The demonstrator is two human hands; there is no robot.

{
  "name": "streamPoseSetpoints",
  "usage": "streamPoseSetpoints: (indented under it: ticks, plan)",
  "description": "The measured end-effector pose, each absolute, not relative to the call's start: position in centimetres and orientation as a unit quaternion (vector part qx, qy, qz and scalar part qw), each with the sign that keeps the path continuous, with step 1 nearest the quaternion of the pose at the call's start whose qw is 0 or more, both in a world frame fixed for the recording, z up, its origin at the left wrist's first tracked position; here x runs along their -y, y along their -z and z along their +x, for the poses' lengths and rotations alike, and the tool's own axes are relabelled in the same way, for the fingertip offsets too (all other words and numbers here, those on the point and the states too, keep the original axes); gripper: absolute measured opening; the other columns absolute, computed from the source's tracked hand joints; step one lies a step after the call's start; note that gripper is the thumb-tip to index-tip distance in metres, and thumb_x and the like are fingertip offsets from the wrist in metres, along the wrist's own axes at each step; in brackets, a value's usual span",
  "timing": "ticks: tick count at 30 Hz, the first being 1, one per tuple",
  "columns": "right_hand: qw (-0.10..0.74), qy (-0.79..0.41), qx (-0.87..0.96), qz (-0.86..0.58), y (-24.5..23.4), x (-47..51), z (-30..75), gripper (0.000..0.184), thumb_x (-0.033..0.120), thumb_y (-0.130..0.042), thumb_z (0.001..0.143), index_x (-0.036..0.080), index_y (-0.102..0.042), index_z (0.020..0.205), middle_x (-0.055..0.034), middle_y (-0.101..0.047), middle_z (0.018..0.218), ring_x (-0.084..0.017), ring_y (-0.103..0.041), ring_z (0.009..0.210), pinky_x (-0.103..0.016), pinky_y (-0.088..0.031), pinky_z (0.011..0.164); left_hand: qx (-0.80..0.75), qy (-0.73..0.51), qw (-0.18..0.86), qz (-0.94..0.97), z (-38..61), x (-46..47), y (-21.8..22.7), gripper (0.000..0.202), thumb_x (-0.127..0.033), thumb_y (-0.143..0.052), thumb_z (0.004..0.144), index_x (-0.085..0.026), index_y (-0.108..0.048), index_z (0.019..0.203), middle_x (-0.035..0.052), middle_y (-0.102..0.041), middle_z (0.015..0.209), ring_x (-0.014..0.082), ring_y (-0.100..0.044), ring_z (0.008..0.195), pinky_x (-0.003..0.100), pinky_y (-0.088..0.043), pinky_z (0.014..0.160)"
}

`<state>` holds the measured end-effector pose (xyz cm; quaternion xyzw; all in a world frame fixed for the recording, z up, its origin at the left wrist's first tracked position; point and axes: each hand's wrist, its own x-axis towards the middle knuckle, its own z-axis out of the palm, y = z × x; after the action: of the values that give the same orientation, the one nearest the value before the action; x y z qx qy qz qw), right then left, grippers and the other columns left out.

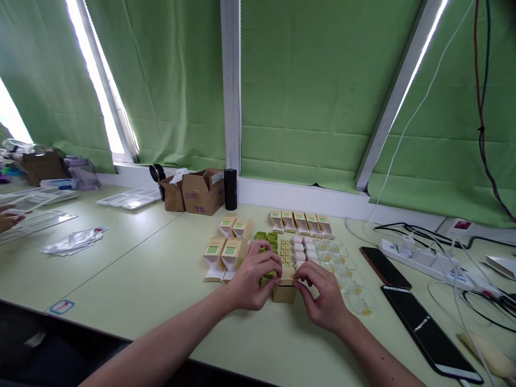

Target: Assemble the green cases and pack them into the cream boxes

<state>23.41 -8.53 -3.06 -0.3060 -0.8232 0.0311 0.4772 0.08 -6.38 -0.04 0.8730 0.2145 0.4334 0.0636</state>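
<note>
A small tan cardboard box (284, 293) stands on the table between my hands, its top edge pinched from both sides. My left hand (257, 275) is closed on its left side, fingertips at the upper edge. On the opposite side my right hand (322, 295) pinches it between thumb and fingers. Behind the box are green square pieces (272, 236), partly covered by my left hand, small yellow pieces (285, 251) and pale pink-white pieces (298, 248) in rows. Clear pieces with yellow centres (357, 290) lie to the right. Several open-ended cartons with green labels (215, 248) are at the left.
More cartons (300, 221) stand in a row at the back. Two phones (427, 328) and a power strip (423, 262) with cables are at the right. Brown boxes (201, 193) and a black cylinder (230, 189) stand behind. Another person's hand (8, 219) shows at far left.
</note>
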Motion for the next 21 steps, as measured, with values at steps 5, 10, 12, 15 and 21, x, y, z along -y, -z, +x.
streamPoseSetpoints:
  ticks: [5, 10, 12, 15, 21]
  plan:
    - [0.47, -0.033, 0.827, -0.307, 3.19, 8.53, 23.55, 0.012, 0.012, -0.057, 0.094, 0.024, -0.057, 0.094, -0.0023, -0.059, 0.081, -0.019, -0.055, 0.071, -0.032, -0.04, 0.062, -0.216, -0.432, 0.05, 0.874, -0.02, 6.42, 0.02, 0.011, -0.011, -0.064, 0.085, -0.022, -0.065, 0.088, 0.0077, -0.074, 0.097, 0.032, -0.053, 0.113, 0.052, -0.044, 0.099]
    - [0.457, -0.03, 0.832, -0.313, 3.24, 8.58, 23.62, 0.012, 0.012, -0.055, 0.095, 0.024, -0.058, 0.095, -0.003, -0.061, 0.081, -0.019, -0.057, 0.071, -0.032, -0.041, 0.061, -0.226, -0.418, 0.048, 0.879, -0.08, 6.57, 0.06, 0.013, -0.01, -0.064, 0.083, -0.023, -0.066, 0.085, 0.007, -0.074, 0.094, 0.0319, -0.053, 0.112, 0.052, -0.044, 0.098]
    - [0.455, -0.025, 0.833, -0.312, 3.24, 8.6, 23.62, 0.011, 0.012, -0.055, 0.095, 0.024, -0.058, 0.094, -0.003, -0.061, 0.081, -0.019, -0.057, 0.071, -0.032, -0.04, 0.061, -0.227, -0.421, 0.043, 0.877, -0.09, 6.65, 0.04, 0.013, -0.01, -0.065, 0.082, -0.023, -0.067, 0.084, 0.0068, -0.074, 0.092, 0.0318, -0.052, 0.111, 0.052, -0.044, 0.096]
    - [0.457, -0.018, 0.835, -0.307, 3.22, 8.61, 23.61, 0.011, 0.012, -0.056, 0.095, 0.023, -0.057, 0.093, -0.0027, -0.061, 0.081, -0.019, -0.056, 0.071, -0.031, -0.04, 0.061, -0.217, -0.431, 0.031, 0.875, -0.11, 6.74, -0.02, 0.014, -0.01, -0.065, 0.082, -0.023, -0.068, 0.084, 0.0061, -0.073, 0.089, 0.031, -0.051, 0.108, 0.051, -0.043, 0.095]
    - [0.461, -0.005, 0.835, -0.302, 3.24, 8.59, 23.57, 0.013, 0.01, -0.055, 0.093, 0.023, -0.056, 0.09, -0.0021, -0.06, 0.077, -0.018, -0.054, 0.069, -0.031, -0.037, 0.06, -0.219, -0.416, 0.015, 0.882, -0.16, 6.7, 0.11, 0.013, -0.011, -0.063, 0.083, -0.024, -0.068, 0.082, 0.0054, -0.071, 0.078, 0.0289, -0.051, 0.099, 0.049, -0.042, 0.091]
